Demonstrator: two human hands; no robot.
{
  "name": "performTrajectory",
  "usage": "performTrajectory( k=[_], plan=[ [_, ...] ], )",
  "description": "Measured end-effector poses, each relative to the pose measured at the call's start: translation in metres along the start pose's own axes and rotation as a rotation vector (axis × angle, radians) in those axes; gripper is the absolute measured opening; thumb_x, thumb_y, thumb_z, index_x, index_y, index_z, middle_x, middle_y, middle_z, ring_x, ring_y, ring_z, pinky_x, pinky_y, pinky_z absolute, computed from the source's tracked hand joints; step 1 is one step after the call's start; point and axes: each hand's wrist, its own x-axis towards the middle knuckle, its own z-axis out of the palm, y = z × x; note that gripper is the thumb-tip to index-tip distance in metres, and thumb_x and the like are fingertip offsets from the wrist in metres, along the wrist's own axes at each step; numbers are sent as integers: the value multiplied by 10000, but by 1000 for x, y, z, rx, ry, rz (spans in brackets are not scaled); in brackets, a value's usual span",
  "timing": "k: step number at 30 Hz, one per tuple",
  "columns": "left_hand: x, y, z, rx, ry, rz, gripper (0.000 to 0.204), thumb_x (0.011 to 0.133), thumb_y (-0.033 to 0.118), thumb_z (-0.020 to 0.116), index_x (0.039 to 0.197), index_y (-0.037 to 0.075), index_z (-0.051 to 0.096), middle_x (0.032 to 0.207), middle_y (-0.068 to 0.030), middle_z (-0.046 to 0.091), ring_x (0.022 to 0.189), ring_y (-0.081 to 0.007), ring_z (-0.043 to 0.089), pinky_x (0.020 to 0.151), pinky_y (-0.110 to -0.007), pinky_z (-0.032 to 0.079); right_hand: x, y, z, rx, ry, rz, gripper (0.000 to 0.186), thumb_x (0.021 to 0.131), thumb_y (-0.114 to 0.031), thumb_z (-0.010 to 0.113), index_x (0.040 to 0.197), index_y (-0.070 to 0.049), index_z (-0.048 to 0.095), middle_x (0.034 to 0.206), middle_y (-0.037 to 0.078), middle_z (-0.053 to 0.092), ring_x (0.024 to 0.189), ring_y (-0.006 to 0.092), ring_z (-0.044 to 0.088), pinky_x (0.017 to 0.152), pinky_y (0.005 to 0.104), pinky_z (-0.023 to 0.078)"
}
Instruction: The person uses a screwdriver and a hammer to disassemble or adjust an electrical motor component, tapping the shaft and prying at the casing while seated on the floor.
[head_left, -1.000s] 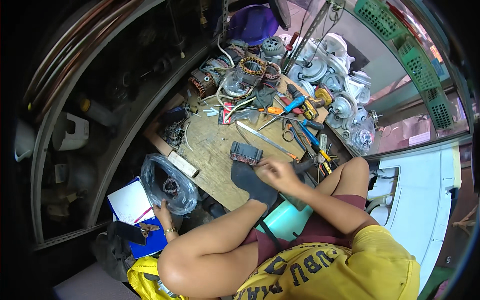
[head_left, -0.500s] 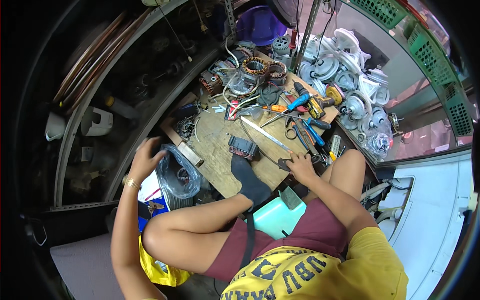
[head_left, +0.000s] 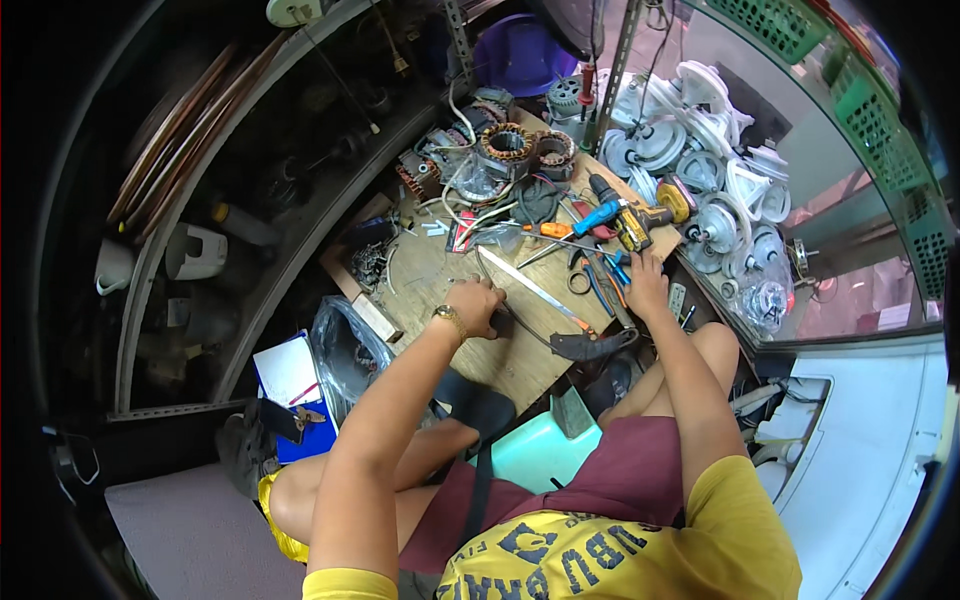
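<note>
My left hand (head_left: pixel 475 305) is curled over the dark stator core (head_left: pixel 503 322) on the wooden board (head_left: pixel 430 330), covering most of it. My right hand (head_left: pixel 646 286) has its fingers curled at the tool pile, beside blue-handled tools (head_left: pixel 615 277); what they hold is hidden. Between both hands lies a long silver blade (head_left: pixel 525 280) with an orange end, near a black strap-like piece (head_left: pixel 580 346). A yellow drill (head_left: pixel 636 225) lies just beyond my right hand.
Wound stators (head_left: pixel 506 142) crowd the back; white plastic gear assemblies (head_left: pixel 718 220) fill the right. A bagged container (head_left: pixel 345 345), notebook (head_left: pixel 285 368) and phone (head_left: pixel 280 420) are at left. My socked foot (head_left: pixel 475 405) rests at the board's front, beside a turquoise tray (head_left: pixel 520 445).
My left hand has moved right from beside the bag onto the stator. My right hand has moved up and right to the tools. My socked foot has drawn down, away from the stator.
</note>
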Motion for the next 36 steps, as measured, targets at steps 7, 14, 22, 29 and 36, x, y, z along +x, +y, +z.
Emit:
performTrajectory(
  k=[7, 14, 22, 29, 36],
  plan=[
    [-17, -37, 19, -560, 292, -592, 562, 705, 448, 789, 1038, 5, 693, 909, -226, 715, 832, -368, 711, 766, -424, 566, 16, -11, -1, -102, -56, 59, 650, 795, -267, 802, 1389, -178, 555, 1433, 157, 455, 1304, 360, 448, 983, 587, 411],
    [-46, -60, 73, -1414, 454, -1130, 558, 777, 472, 782, 879, -62, 657, 741, -176, 697, 550, -255, 682, 448, -354, 517, 27, -16, -9, -74, -64, 158, 551, 798, -327, 816, 1287, -156, 626, 1321, 124, 537, 1232, 330, 502, 955, 557, 423],
    [-82, -43, 123, -2384, 242, -1261, 638, 887, 680, 570, 1114, 85, 618, 827, -81, 639, 646, -254, 712, 509, -320, 614, -29, -46, -80, 406, -286, -90, 477, 842, -257, 768, 1255, -84, 605, 1040, 193, 706, 958, 394, 678, 836, 469, 519],
    [-88, -74, 111, -1900, -112, -1232, 747, 822, 680, 678, 1170, 25, 587, 820, -115, 609, 639, -269, 694, 516, -392, 572, -67, -117, -220, 312, -512, -300, 453, 836, -195, 732, 1271, -106, 643, 1068, 180, 713, 966, 372, 682, 834, 448, 528],
    [-59, -91, 104, -1122, 388, -333, 349, 955, 321, 638, 979, -24, 682, 958, -219, 700, 869, -318, 674, 836, -406, 515, -42, -156, -245, 229, -406, -587, 441, 807, -190, 750, 1240, -122, 696, 1034, 168, 730, 874, 346, 700, 767, 418, 538]
  ],
)
